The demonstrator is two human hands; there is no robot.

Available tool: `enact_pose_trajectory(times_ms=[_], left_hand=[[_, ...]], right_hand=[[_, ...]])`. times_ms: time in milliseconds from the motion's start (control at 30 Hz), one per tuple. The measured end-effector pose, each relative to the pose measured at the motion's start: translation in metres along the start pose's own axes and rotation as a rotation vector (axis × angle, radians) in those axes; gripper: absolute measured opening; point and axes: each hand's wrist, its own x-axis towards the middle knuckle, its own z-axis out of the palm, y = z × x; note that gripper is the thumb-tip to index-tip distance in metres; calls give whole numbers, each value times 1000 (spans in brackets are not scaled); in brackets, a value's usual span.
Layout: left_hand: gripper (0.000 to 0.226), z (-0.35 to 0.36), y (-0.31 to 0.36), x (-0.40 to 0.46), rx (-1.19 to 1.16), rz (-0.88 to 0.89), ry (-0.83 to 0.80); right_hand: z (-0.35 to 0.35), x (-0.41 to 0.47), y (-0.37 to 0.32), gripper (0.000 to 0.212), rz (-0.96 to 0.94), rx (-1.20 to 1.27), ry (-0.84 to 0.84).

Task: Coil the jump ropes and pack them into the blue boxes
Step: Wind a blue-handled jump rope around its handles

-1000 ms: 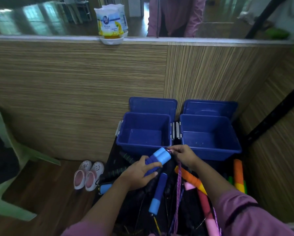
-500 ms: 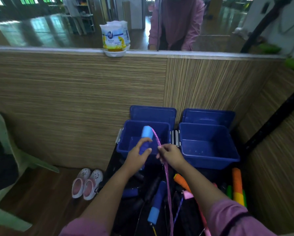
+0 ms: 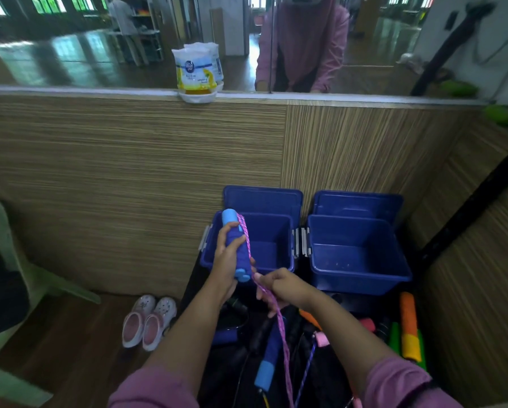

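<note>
My left hand grips a pair of blue foam jump-rope handles, held upright in front of the left blue box. A pink braided rope runs from the handles' top down their side and through my right hand, which pinches it just below the handles. The rope hangs on down toward the bottom edge. The right blue box stands open beside the left one, each with its lid propped behind. More rope handles lie heaped on the dark table below my arms.
Orange and green foam handles lie at the table's right. A wood-panel wall stands close behind the boxes, its ledge carrying a white packet. Pink-and-white shoes sit on the floor at left beside a green plastic chair.
My left hand has lifted the blue handles and turned them upright in front of the left box. My right hand has slid down the pink rope, now below the handles.
</note>
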Motion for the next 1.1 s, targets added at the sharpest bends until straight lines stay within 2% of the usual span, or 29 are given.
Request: enact_pose_trajectory(times_ms=[100, 267, 367, 400, 500, 600, 733, 867, 933, 1100], left_hand=[[28, -8, -3, 3, 156, 50, 33], [34, -49, 6, 11, 521, 246, 141], [18, -84, 7, 22, 808, 299, 194], [13, -93, 5, 26, 938, 283, 156], [25, -93, 8, 24, 1350, 231, -116], [39, -77, 15, 15, 1607, 317, -305], [78, -73, 13, 17, 1644, 440, -440], [104, -58, 17, 8, 1695, 438, -594], [108, -50, 20, 0, 1696, 451, -684], [89, -37, 20, -17, 1533, 599, -787]], right_hand=[[-8, -4, 0, 42, -11, -78, 2], [-31, -18, 6, 35, -37, -307, 28], [-43, -24, 5, 29, -80, -358, 31], [-45, -25, 1, 27, -100, -392, 31], [-46, -23, -16, 19, -204, -642, 61], [-50, -23, -37, 19, -334, -886, 138], [-58, -27, -61, 19, -521, -1062, 153], [-63, -24, -72, 24, -612, -1140, 187], [-65, -21, -77, 25, -639, -1130, 145], [-84, -6, -69, 23, -597, -1015, 79]])
